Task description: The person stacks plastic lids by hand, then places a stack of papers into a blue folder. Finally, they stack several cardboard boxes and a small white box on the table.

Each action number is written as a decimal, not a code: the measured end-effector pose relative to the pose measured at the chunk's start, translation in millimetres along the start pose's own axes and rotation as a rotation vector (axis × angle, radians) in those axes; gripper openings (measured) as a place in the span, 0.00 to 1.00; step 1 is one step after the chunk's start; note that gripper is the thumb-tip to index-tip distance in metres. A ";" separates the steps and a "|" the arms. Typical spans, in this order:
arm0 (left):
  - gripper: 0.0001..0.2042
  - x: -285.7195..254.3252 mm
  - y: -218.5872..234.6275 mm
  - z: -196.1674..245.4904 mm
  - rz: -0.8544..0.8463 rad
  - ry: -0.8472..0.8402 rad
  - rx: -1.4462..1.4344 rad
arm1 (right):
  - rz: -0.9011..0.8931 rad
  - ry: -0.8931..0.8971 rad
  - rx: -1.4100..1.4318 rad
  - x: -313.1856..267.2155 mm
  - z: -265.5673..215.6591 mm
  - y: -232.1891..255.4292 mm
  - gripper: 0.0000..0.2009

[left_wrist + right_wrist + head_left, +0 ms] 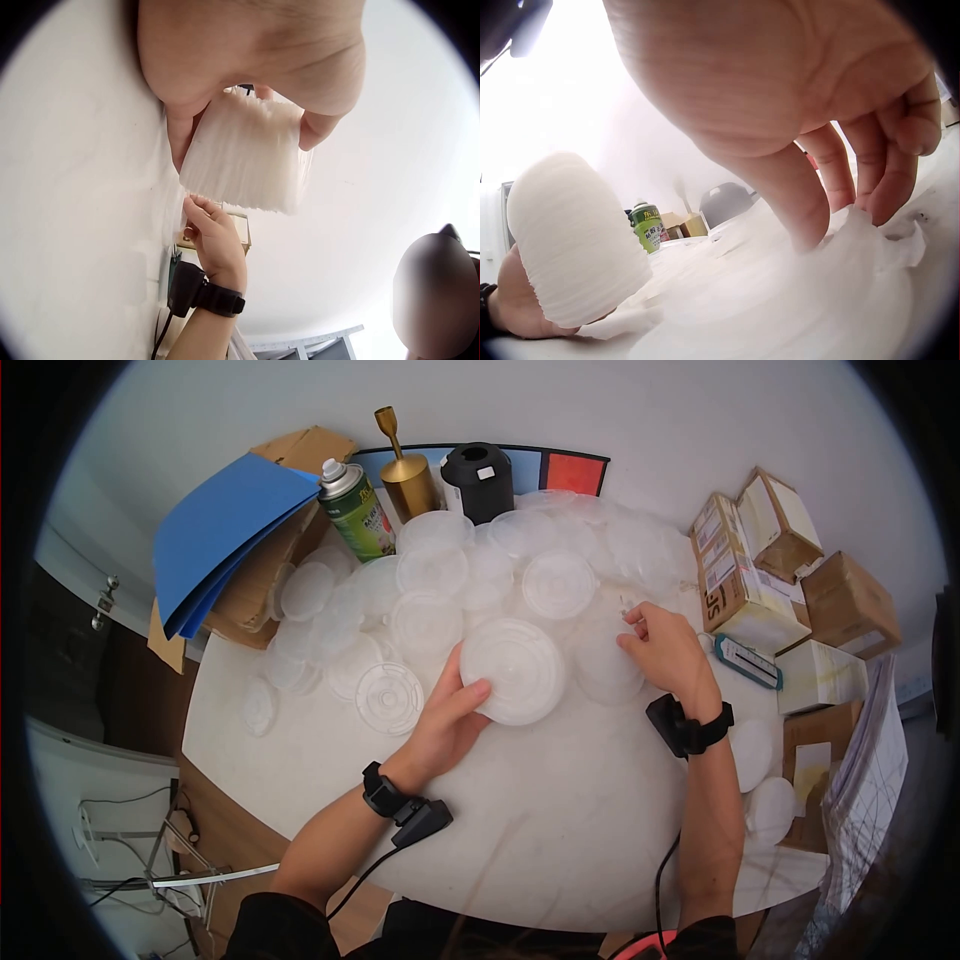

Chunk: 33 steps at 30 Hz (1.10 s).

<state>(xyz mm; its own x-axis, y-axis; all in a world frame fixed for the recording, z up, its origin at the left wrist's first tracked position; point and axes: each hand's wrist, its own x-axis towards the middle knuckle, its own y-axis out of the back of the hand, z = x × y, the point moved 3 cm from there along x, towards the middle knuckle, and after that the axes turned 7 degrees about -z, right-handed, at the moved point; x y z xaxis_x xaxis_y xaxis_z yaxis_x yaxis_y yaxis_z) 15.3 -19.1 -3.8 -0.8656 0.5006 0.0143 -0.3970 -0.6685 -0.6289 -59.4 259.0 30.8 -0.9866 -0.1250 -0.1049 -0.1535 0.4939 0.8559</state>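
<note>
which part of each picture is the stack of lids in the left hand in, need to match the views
Head: stack of lids near the centre, seen from above.
Left wrist: stack of lids upper middle, side-on.
Right wrist: stack of lids at the left, side-on.
Shared landmark: the right hand.

Perhaps a home or small office room: a white desk against a plain wall, cardboard boxes, a spray can, wood-look flooring and a door handle.
</note>
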 end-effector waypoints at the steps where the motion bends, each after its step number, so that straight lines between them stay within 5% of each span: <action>1: 0.38 0.2 0.1 0.9 0.003 -0.003 -0.004 | 0.021 0.042 0.045 2.9 2.2 -0.8 0.17; 10: 0.39 3.3 -1.5 0.9 0.018 -0.035 0.038 | 0.130 0.191 0.586 -26.5 -53.8 54.4 0.09; 16: 0.35 4.9 -4.2 2.1 -0.026 -0.073 0.017 | 0.581 0.928 0.074 -60.9 -134.9 29.7 0.08; 23: 0.34 1.3 12.6 -8.2 -0.063 -0.103 -0.017 | 0.409 0.974 -0.290 -66.3 -144.1 -14.7 0.08; 33: 0.34 3.1 6.7 -1.5 -0.052 -0.184 0.004 | 0.499 0.985 -0.358 -66.6 -145.9 -28.0 0.06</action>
<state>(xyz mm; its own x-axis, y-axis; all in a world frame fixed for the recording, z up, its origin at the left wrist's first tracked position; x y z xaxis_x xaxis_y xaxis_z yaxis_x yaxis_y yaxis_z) 10.4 -21.2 -9.1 -0.8851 0.4253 0.1889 -0.4433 -0.6469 -0.6204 18.7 127.9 87.7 -0.4385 -0.6786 0.5892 0.4197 0.4251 0.8019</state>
